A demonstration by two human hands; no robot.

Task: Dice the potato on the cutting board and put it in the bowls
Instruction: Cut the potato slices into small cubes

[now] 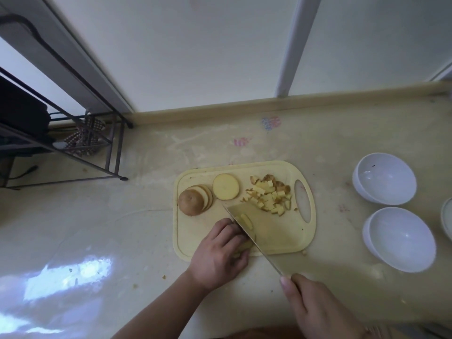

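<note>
We are looking down at a home kitchen. A glossy, cream-coloured counter (146, 241) runs along a pale wall, with a raised lip at its back edge and faded flower stickers (271, 123) on its surface. A pale yellow plastic cutting board (195, 245) lies on it, carrying sliced potato rounds (225, 186) and a heap of diced potato (270, 194). A broad cleaver (269, 231) rests over the board. Two white ceramic bowls (384, 178) stand on the counter to the right. At the far left we see a dark metal wire rack (73, 133) with a checked cloth (84, 138) hanging from it.
</note>
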